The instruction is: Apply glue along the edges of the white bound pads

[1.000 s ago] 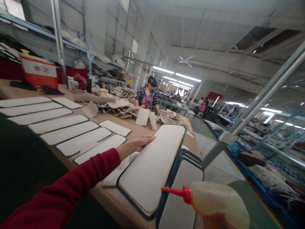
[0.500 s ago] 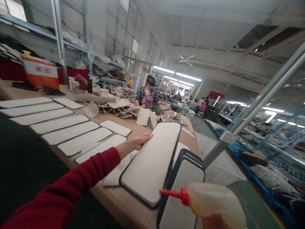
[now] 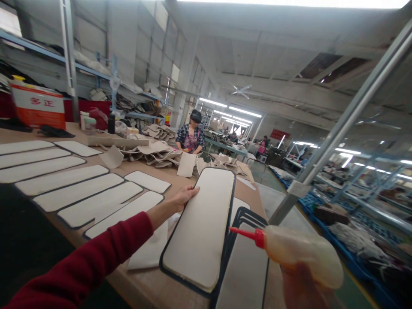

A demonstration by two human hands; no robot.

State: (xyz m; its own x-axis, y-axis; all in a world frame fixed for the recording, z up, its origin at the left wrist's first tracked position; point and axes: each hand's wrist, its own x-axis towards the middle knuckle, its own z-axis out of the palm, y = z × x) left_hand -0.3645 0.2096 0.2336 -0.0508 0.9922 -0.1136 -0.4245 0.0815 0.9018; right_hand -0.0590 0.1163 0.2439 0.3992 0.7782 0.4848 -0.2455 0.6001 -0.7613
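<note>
My left hand (image 3: 186, 196) grips the left edge of a long white panel (image 3: 201, 231) with rounded corners and a dark border, tilted up above the table. In my right hand (image 3: 301, 281), partly cut off by the lower edge, is a translucent squeeze bottle (image 3: 302, 253) of yellowish liquid. Its red nozzle (image 3: 246, 233) points left, the tip close to the panel's right edge; whether it touches I cannot tell. Under and right of the panel lies a stack of similar dark-edged panels (image 3: 246, 266).
Rows of white panels (image 3: 77, 191) cover the table's left side. Behind them lies a heap of beige pieces (image 3: 161, 148), with a co-worker (image 3: 190, 133) beyond. An orange-and-white can (image 3: 38, 105) stands at the back left. A slanting metal post (image 3: 328, 146) rises at the right.
The bottle's nozzle has moved up along the panel's right edge, away from its lower corner. My left hand still holds the panel. The whole view has shifted slightly.
</note>
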